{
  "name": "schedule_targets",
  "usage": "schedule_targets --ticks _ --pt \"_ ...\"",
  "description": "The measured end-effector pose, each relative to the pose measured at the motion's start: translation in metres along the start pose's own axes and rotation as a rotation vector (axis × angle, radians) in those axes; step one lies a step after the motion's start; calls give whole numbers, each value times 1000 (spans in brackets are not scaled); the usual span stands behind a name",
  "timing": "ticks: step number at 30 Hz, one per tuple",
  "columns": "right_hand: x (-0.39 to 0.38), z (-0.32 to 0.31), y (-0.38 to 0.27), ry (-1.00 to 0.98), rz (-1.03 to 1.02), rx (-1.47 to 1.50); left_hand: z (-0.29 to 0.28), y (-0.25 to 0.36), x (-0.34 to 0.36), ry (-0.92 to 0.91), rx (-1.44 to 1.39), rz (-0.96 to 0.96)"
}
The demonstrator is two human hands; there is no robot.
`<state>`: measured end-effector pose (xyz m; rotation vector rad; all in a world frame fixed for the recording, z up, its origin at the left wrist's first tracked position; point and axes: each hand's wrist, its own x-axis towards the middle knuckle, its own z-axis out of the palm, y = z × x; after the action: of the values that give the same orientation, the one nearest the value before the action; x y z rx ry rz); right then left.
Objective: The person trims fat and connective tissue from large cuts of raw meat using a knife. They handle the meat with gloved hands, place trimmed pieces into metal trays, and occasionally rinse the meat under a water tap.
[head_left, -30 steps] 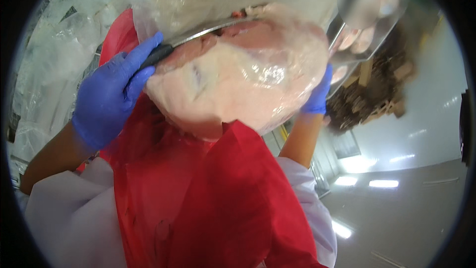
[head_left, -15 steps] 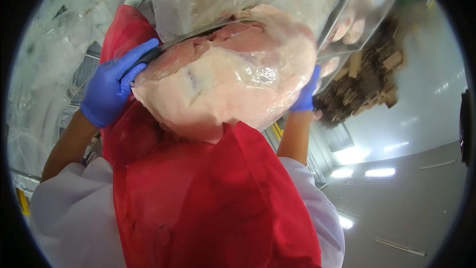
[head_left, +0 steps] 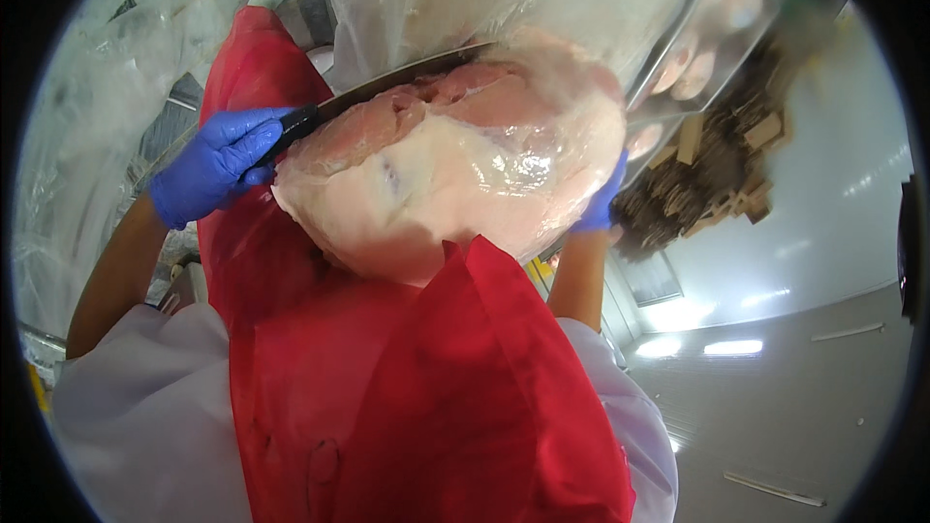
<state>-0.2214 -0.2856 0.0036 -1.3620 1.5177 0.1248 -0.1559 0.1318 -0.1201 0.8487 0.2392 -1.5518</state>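
Gripping knife point(head_left: 366, 89) in left hand point(head_left: 211, 169), now drawn farther left along glossy, rounded meat point(head_left: 450, 169) beyond red apron point(head_left: 387, 378); with right hand point(head_left: 603, 203) behind its right end, too hidden to tell if closed.

I can't read any words, labels, numbers or signs in here. The nearest thing to a printed mark is a small bluish smudge point(head_left: 390, 176) on the pale side of the meat point(head_left: 455, 165), and I can't make out a letter or figure in it. Low on the red apron point(head_left: 407, 387) runs a thin, dark looped line point(head_left: 323, 462), too faint for me to tell whether it is writing.
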Motion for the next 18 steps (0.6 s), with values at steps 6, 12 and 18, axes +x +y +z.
schedule_targets --ticks 6,12,18 --pt "-1 -2 5 36 9 -7 2 22 -9 142 503 384" --pt "3 15 -71 -563 -430 -505 -27 82 -98 572 640 297" --pt "-32 107 -119 -763 -466 -1190 1 149 -68 431 782 386"
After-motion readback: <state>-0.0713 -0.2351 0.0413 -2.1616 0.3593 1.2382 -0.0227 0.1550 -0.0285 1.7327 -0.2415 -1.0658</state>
